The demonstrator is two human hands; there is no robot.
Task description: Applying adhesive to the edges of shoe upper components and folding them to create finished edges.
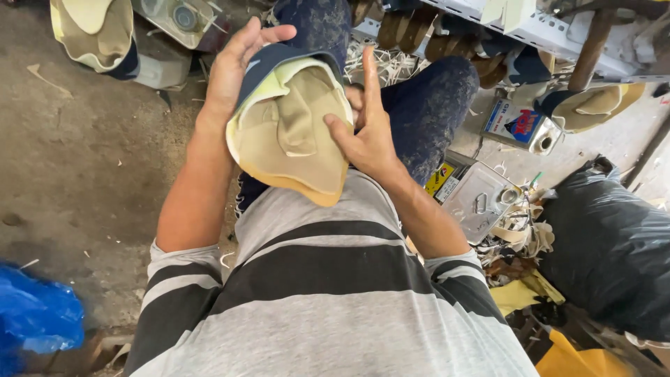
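Note:
A soft shoe upper (289, 129), tan and cream inside with a dark blue outer layer, is held over my lap with its inner side facing me. My left hand (234, 66) cups its left and back edge, fingers wrapped behind the blue layer. My right hand (366, 126) presses on the right side of the lining with the thumb, index finger pointing up. My dark dusty trousers (426, 112) lie below, and my grey striped shirt fills the lower view.
A square metal can (520, 126) and a flat metal tin (478, 199) stand at the right. A black plastic bag (607, 244) sits further right, a blue bag (35, 314) at lower left. More shoe uppers (94, 31) lie on the dirty concrete floor.

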